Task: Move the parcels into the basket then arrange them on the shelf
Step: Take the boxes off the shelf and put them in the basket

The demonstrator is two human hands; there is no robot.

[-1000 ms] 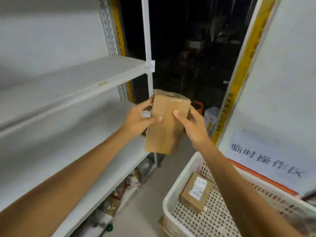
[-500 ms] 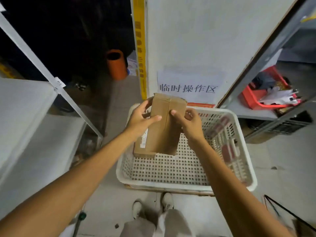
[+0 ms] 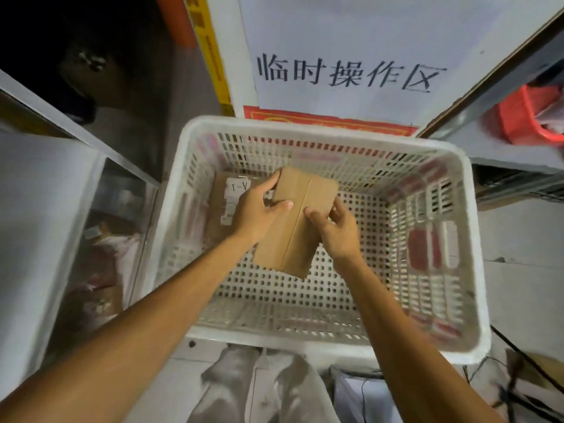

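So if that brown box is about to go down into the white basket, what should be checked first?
1. Grip: left hand and right hand both hold the brown parcel: ok.
2. Parcel is over the basket, inside its rim: ok.
3. Bare basket floor under it: ok.
4. Labelled parcel out of the way, in the far left corner: ok.
5. Where the held parcel's label is: cannot tell; only a plain seamed face shows.

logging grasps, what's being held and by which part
One cardboard parcel, over the basket: left hand grips its left long side, right hand its right long side.
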